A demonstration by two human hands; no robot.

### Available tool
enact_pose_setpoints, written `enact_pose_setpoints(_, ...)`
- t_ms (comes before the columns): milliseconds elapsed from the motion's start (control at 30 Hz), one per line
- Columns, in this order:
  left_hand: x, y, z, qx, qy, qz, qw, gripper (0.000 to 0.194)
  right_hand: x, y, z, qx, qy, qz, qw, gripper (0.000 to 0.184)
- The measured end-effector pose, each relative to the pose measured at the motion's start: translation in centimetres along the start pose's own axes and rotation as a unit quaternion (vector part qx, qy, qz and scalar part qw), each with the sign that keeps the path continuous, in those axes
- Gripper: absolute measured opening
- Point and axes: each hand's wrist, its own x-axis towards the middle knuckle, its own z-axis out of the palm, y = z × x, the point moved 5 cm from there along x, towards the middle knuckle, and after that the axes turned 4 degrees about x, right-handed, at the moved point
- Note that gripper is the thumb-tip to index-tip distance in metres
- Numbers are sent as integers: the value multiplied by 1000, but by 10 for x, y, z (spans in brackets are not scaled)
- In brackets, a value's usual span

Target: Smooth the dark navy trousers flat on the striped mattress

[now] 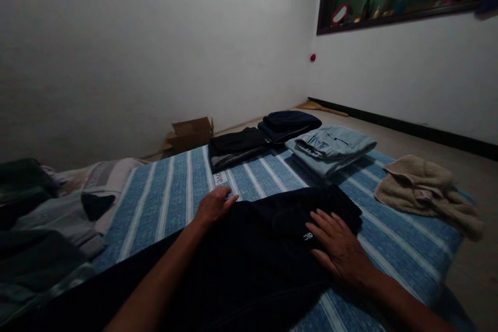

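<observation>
A black garment (pixel 268 238) with small white lettering lies spread in front of me on a blue-and-white striped mattress (pixel 163 202). My left hand (pixel 213 206) rests at the garment's far left edge, fingers curled over the fabric. Flat on its right part, beside the lettering, lies my right hand (pixel 338 249) with the fingers spread. Neither hand lifts the cloth.
Folded piles sit at the mattress's far end: black (pixel 235 146), navy (pixel 290 123) and light denim (pixel 330 146). A beige towel (pixel 424 192) lies at the right edge. Loose clothes (pixel 50 218) are heaped on the left. A cardboard box (pixel 190 134) stands by the wall.
</observation>
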Motion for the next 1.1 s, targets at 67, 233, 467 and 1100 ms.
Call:
enact_pose_setpoints(67, -14, 16, -12, 41, 54, 53, 996, 15, 1, -1, -2, 6, 3, 6, 1000, 47)
enact_pose_setpoints(233, -64, 55, -3, 84, 113, 185, 973, 20, 16, 0, -28, 27, 35, -15, 999, 42)
enact_pose_setpoints(467, -99, 51, 26, 143, 119, 154, 971, 32, 84, 39, -54, 32, -33, 10, 999, 25)
enact_pose_setpoints(1100, -113, 46, 42, 144, 47, 102, 983, 47, 118, 74, -17, -25, -288, 137, 947, 29)
